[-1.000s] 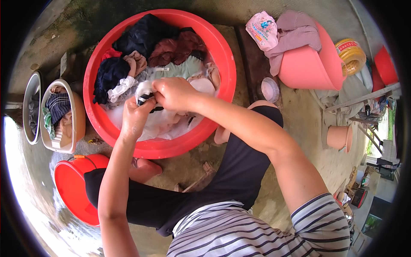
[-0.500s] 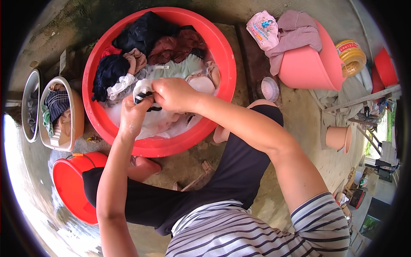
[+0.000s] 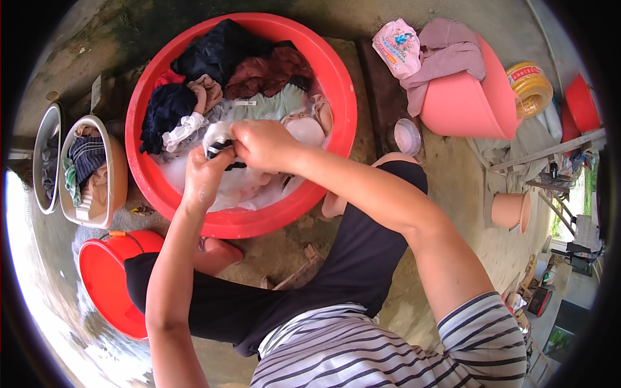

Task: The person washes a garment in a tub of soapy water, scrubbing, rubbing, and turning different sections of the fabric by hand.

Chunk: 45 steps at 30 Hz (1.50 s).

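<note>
A large red basin (image 3: 242, 226) stands in front of me, filled with sudsy water and wet clothes. Both my hands are over its near middle, gripping one white garment with black stripes (image 3: 218, 134). Closed around its lower edge is my left hand (image 3: 206, 169). My right hand (image 3: 264, 145) pinches the same cloth just to the right, knuckles up. Around them lie a dark navy garment (image 3: 169, 107), a black one (image 3: 220, 52), a maroon one (image 3: 265, 72), a pale green one (image 3: 279, 103) and a white cup-shaped piece (image 3: 304, 131). Part of the held garment is hidden by my fingers.
A red bucket (image 3: 107, 284) stands to the left, near my knee. Beyond it are a cream basket (image 3: 115, 174) of clothes and a grey oval tub (image 3: 46, 202). At right are a pink tub (image 3: 462, 107) with draped cloth, a pink packet (image 3: 396, 48) and a clear bowl (image 3: 407, 137).
My hands stay together on the striped garment, with only a slight shift of the fingers and cloth. The clothes in the basin look the same.
</note>
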### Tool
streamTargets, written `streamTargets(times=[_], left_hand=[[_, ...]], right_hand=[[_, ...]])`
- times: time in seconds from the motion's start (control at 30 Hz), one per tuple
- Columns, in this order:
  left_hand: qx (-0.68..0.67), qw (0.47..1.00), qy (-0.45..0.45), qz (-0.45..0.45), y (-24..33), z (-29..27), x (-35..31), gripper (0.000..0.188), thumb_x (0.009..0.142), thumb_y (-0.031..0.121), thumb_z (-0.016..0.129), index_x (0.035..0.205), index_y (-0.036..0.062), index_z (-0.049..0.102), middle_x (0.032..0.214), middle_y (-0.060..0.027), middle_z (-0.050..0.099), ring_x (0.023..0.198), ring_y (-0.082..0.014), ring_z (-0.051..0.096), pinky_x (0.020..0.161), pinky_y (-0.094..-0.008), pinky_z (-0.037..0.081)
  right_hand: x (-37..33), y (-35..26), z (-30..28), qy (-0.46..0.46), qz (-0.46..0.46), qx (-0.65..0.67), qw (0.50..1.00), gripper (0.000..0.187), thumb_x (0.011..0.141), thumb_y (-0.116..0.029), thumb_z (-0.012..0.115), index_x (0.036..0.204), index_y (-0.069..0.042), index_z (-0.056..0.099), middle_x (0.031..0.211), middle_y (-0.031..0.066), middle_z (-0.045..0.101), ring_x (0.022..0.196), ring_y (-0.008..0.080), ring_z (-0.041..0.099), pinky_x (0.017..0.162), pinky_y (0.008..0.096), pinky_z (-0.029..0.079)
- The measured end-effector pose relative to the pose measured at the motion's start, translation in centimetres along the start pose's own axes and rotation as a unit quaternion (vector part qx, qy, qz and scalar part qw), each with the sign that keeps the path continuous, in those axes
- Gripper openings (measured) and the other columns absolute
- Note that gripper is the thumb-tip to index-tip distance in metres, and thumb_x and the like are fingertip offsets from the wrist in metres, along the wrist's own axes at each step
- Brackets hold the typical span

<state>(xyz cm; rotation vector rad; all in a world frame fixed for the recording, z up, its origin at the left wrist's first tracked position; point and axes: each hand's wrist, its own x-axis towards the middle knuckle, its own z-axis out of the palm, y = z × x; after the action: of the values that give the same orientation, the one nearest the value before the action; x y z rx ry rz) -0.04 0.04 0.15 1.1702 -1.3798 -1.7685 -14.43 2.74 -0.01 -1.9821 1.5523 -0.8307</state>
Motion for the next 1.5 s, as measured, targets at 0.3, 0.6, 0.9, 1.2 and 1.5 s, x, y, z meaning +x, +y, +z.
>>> streamTargets(times=[0.3,0.6,0.9,1.2,1.5], left_hand=[[0.015,1.0,-0.018,0.008,0.1,-0.2,-0.2,0.009,0.07,0.003,0.051,0.076,0.0021,0.058,0.069,0.003,0.053,0.062,-0.0053,0.046,0.057,-0.0201,0.038],[0.027,1.0,-0.011,-0.003,-0.3,-0.8,0.0,0.009,0.071,0.003,0.052,0.077,0.0014,0.059,0.069,0.0027,0.054,0.063,-0.0056,0.047,0.056,-0.0212,0.039],[0.039,0.999,-0.017,-0.025,0.2,-0.4,0.1,0.01,0.069,0.003,0.049,0.073,0.0013,0.058,0.066,0.0027,0.053,0.061,-0.0053,0.046,0.054,-0.0213,0.038],[0.018,0.999,-0.019,-0.03,-0.5,-0.5,0.1,0.009,0.072,0.006,0.053,0.079,0.0026,0.058,0.072,0.0017,0.055,0.065,-0.007,0.049,0.06,-0.0221,0.039],[0.045,0.999,-0.021,-0.01,-0.4,0.0,-0.2,0.008,0.07,0.004,0.051,0.074,0.0015,0.058,0.068,0.0015,0.055,0.062,-0.0063,0.048,0.057,-0.0213,0.039]], right_hand=[[0.1,-0.1,0.1,-0.001,0.021,0.003,1.0,0.01,0.072,-0.012,0.049,0.076,-0.004,0.046,0.072,0.0136,0.054,0.068,0.0346,0.053,0.058,0.0414,0.043],[-0.6,-0.3,0.4,0.0,0.013,-0.02,1.0,0.012,0.073,-0.013,0.049,0.08,-0.004,0.048,0.074,0.0135,0.055,0.069,0.034,0.054,0.058,0.0414,0.043],[-0.9,-0.8,0.3,-0.028,-0.015,-0.038,0.999,0.014,0.071,-0.015,0.049,0.078,-0.003,0.051,0.073,0.0153,0.058,0.068,0.0333,0.057,0.058,0.0418,0.044],[-0.4,-0.5,0.0,-0.016,0.007,-0.027,0.999,0.014,0.071,-0.014,0.049,0.077,-0.002,0.049,0.072,0.0149,0.058,0.068,0.0339,0.056,0.057,0.0428,0.044],[-0.2,0.3,-0.1,-0.006,0.015,0.016,1.0,0.01,0.073,-0.013,0.049,0.075,-0.004,0.046,0.071,0.0144,0.054,0.066,0.0348,0.053,0.056,0.0424,0.042]])
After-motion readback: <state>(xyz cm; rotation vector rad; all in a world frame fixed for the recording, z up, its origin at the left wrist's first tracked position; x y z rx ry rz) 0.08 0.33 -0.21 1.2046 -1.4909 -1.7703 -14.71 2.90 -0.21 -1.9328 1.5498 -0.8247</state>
